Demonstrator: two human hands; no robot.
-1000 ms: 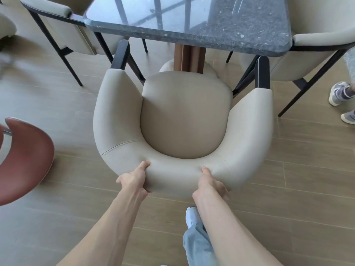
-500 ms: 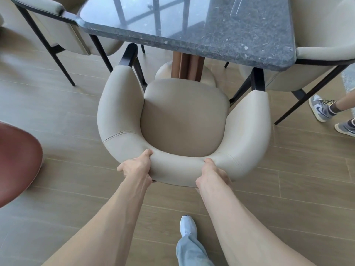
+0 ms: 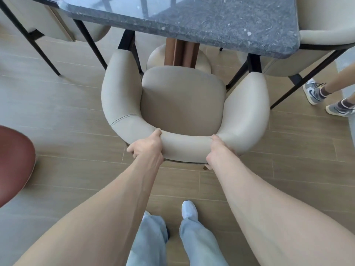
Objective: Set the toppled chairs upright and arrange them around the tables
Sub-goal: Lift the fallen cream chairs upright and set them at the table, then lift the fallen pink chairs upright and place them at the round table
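Item: cream chair (image 3: 183, 100), upright, front tucked under the table (image 3: 192, 22) near edge. Your left hand (image 3: 147, 145) and right hand (image 3: 218, 148) each grip its backrest. Risk: push further and the armrests may strike the table edge.

Both hands, left (image 3: 147, 145) right (image 3: 218, 148), arms extended, fingers curled gripping.
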